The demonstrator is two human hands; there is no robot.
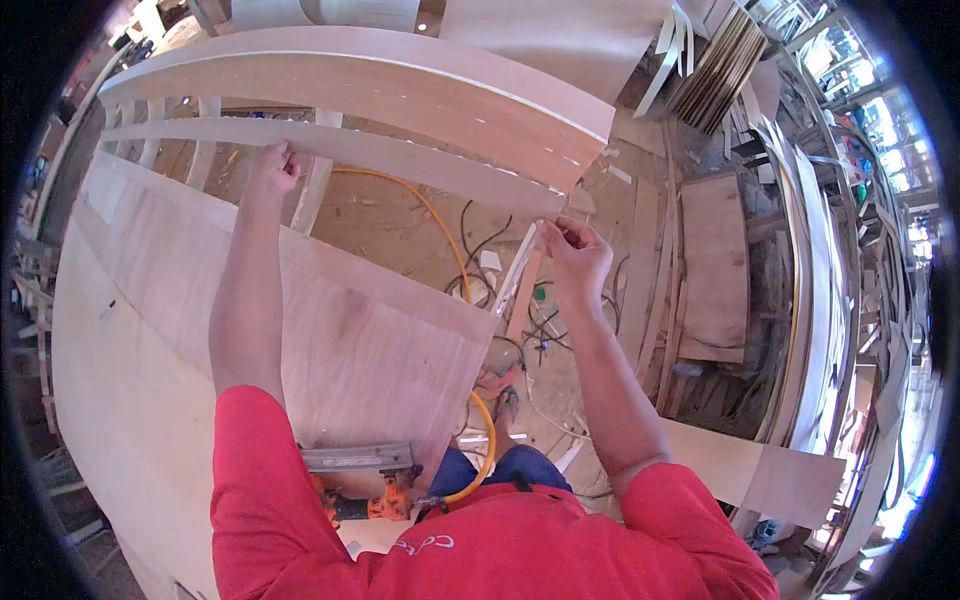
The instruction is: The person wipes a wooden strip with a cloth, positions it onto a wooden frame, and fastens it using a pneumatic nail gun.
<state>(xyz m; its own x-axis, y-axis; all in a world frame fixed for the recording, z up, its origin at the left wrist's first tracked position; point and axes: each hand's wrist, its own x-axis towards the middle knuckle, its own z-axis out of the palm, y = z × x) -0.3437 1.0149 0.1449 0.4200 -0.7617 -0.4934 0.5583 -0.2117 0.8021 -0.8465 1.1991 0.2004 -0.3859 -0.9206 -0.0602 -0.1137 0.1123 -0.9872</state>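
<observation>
A long, thin plywood strip (430, 168) runs across the wooden frame in front of me. My left hand (278, 170) is closed on its near edge, left of the middle. At the strip's right end, my right hand (577, 255) pinches the corner between thumb and fingers. Beyond the strip stands a curved plywood-faced panel (400, 100). On the near side lies a broad plywood sheet (360, 315). An orange and black nail gun (370, 490) rests on that sheet beside my body, partly hidden by my left sleeve.
A yellow air hose (484, 440) loops from the nail gun to the floor. Cables (545, 320) and wood scraps litter the ground. To the right are a plywood board (713, 265) and tall stacked sheets (800, 300). Slats (718, 70) are stacked at the back right.
</observation>
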